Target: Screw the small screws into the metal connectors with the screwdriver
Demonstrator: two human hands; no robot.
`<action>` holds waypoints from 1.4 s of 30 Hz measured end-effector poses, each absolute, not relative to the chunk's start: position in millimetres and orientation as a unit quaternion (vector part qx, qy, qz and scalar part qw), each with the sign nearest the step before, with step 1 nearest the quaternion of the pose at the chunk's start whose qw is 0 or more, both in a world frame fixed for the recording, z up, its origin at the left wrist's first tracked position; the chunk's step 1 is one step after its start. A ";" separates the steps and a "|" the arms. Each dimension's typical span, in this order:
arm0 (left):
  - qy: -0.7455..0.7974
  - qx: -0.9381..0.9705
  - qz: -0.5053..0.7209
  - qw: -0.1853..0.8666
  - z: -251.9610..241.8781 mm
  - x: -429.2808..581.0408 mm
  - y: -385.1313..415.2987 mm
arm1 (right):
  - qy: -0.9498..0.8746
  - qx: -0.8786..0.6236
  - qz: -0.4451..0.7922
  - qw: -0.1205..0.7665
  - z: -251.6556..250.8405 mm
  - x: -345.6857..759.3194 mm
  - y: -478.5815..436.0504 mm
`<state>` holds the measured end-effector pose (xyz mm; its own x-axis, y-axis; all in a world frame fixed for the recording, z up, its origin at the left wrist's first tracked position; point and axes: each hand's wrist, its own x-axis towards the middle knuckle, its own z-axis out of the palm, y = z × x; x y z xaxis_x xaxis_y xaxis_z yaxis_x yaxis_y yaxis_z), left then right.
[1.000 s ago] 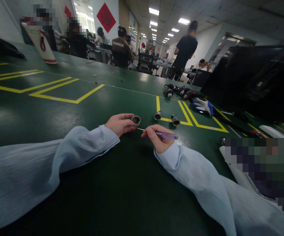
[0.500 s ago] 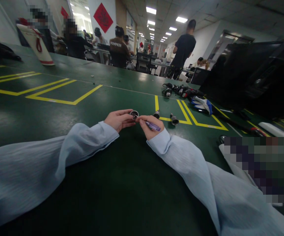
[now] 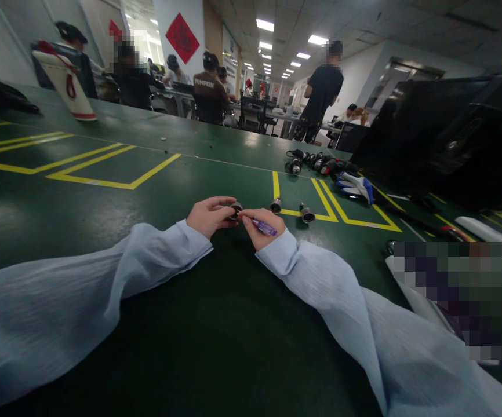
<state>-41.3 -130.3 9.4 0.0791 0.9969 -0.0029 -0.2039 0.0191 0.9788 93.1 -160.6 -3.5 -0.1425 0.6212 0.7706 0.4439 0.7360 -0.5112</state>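
My left hand [image 3: 207, 215] rests on the green table and pinches a small round metal part [image 3: 235, 207] between its fingertips. My right hand [image 3: 261, 227] is closed around a small screwdriver with a clear purple handle [image 3: 264, 227]; its tip points left into the round part, and the two hands touch there. Both arms wear pale blue sleeves. Two similar small metal parts [image 3: 276, 205] [image 3: 307, 215] lie on the table just beyond my right hand, on the yellow line.
Yellow tape lines [image 3: 116, 174] mark boxes on the green table [image 3: 103, 208]. A cluster of dark parts [image 3: 316, 162] and a white and blue glove [image 3: 355, 186] lie farther right. A large black case [image 3: 442, 139] stands at the right. People sit and stand at the back.
My right hand has moved left with the screwdriver until its tip reaches the round part in my left hand. The hands were apart a second ago and now touch.
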 end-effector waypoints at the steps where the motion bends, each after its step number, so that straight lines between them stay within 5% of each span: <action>1: 0.434 0.475 0.523 0.558 9.6 -41.2 -130.8 | -0.751 -0.358 0.081 0.548 -3.2 92.7 -160.9; 27: 0.484 0.558 0.505 0.447 9.1 -42.6 -123.7 | -0.706 -0.374 0.083 0.596 -2.3 106.2 -161.2; 31: 0.516 0.622 0.473 0.351 6.8 -52.1 -103.8 | -0.666 -0.421 0.035 0.615 -6.6 128.5 -134.7; 37: 0.561 0.711 0.395 0.153 2.8 -65.0 -62.1 | -0.650 -0.561 0.006 0.512 -15.4 158.5 -102.5; 42: 0.552 0.755 0.337 0.108 2.2 -61.9 -48.0 | -0.695 -0.564 -0.013 0.446 -23.5 154.9 -99.3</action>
